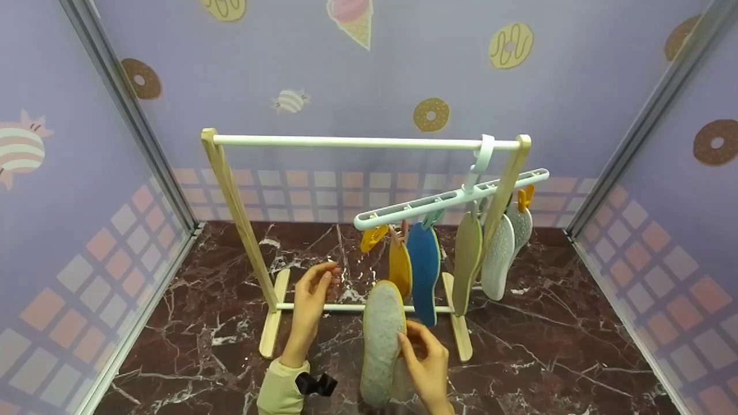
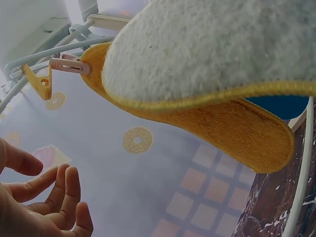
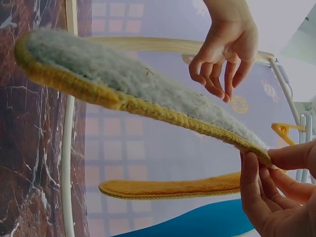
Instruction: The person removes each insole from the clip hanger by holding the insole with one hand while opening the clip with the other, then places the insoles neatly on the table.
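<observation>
My right hand (image 1: 425,360) pinches the edge of a grey fleecy insole (image 1: 381,346) with yellow trim, held upright in front of the rack. In the right wrist view, thumb and fingers grip the insole (image 3: 148,86) near one end. My left hand (image 1: 311,297) is raised left of the insole, its fingers loosely bent around nothing. Just beyond the held insole, an orange insole (image 1: 400,268) hangs from a pink clip (image 1: 399,231) on a pale hanger (image 1: 426,203). At the hanger's near end, a yellow clip (image 1: 373,237) holds nothing.
The hanger hooks over the white bar (image 1: 346,142) of a wooden rack (image 1: 239,225). A blue insole (image 1: 424,271), a tan one (image 1: 467,262) and white dotted ones (image 1: 499,259) hang along it. Dark marbled tabletop (image 1: 548,346) lies below, with patterned walls around.
</observation>
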{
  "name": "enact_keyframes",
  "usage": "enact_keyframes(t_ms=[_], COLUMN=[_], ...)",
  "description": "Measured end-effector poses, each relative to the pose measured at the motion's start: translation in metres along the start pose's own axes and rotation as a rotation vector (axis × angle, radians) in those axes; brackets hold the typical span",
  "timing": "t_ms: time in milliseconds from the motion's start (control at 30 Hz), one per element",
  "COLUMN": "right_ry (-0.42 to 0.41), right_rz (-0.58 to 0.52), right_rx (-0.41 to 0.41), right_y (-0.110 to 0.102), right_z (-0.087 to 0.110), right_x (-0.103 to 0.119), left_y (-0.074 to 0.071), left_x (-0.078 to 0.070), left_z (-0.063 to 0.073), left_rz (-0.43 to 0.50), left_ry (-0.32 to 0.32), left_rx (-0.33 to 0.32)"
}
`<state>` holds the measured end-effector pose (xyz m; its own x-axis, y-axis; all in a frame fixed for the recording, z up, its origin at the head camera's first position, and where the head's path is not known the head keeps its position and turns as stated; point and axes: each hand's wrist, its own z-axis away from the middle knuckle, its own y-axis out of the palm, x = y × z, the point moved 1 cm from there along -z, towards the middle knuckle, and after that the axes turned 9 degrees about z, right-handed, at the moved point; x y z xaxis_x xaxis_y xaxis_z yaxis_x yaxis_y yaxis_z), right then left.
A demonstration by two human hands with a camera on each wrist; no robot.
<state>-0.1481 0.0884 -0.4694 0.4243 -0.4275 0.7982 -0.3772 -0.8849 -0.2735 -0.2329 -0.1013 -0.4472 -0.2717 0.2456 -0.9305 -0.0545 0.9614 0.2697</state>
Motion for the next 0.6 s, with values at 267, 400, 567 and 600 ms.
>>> enact_keyframes(t_ms=[267,400,567,600], right_ry=[-0.048,-0.071,-0.059,-0.060], right_rz=[0.017,0.059,0.059,0.054], right_rx=[0.015,0.023,0.043,0.047], right_y=[0.015,0.018,0.019,0.020], right_z=[0.007,0.007,0.006,0.005], right_x=[-0.029,-0.025,-0.005,-0.002], left_y=[0.001,0.001,0.000,0.000], left_x=[-0.002,-0.001,0.000,0.000], left_z=[0.000,0.000,0.001,0.001], left_rz=[0.010,0.014,0.013,0.013], left_ry=[0.018,0.020,0.025,0.026], left_rx=[-0.004,-0.009,-0.017,-0.019])
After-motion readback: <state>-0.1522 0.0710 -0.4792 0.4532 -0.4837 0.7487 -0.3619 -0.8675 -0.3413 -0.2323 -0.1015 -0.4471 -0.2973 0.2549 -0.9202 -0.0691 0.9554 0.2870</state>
